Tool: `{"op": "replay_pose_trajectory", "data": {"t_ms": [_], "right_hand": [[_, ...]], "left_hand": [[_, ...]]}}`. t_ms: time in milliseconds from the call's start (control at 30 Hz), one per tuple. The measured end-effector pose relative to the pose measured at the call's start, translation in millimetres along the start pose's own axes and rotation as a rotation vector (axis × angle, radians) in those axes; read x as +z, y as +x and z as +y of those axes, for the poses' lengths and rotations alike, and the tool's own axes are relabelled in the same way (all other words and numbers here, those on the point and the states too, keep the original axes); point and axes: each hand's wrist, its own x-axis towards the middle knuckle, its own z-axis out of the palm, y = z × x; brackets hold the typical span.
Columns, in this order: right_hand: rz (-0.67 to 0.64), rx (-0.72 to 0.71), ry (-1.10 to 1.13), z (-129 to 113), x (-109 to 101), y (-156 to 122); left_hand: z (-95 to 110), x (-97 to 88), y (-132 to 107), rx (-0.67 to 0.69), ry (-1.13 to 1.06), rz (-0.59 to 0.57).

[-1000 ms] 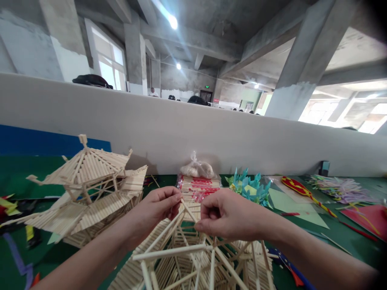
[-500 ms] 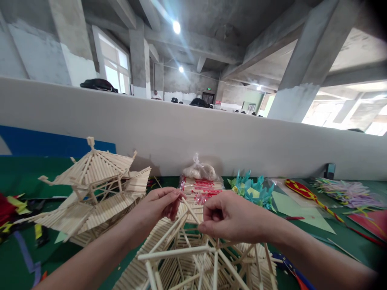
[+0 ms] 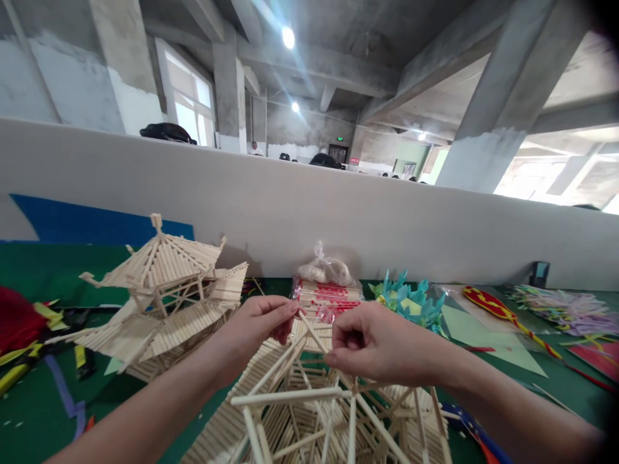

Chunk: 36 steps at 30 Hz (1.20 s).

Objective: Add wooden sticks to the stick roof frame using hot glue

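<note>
While a finished pale wooden stick pagoda (image 3: 159,290) is standing to its left on the green bench (image 3: 33,412), the left hand (image 3: 256,328) is pinching the upper end of a thin pale wooden stick (image 3: 313,332); the right hand (image 3: 377,341) is pinching its lower end, above an open stick frame (image 3: 309,419).

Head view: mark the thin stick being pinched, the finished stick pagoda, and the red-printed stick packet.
thin stick (image 3: 312,332), head view, middle of its exposed length.
stick pagoda (image 3: 167,258), head view, upper roof slope.
stick packet (image 3: 329,298), head view, red-printed front face.
</note>
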Motion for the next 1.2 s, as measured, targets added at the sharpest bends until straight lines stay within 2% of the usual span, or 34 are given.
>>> {"op": "replay_pose_trajectory", "data": {"t_ms": [867, 1000, 1200], "right_hand": [[0.016, -0.008, -0.019, 0.9, 1.5, -0.7], [0.018, -0.011, -0.014, -0.8, -2.2, -3.5], [0.105, 0.000, 0.037, -0.4, -14.4, -18.1]], "left_hand": [[5.6, -2.0, -10.9, 0.000, 0.020, 0.001], [5.5, -3.9, -12.3, -0.009, 0.011, 0.018], [3.7, -10.2, -18.8, -0.002, 0.022, 0.028]]}}
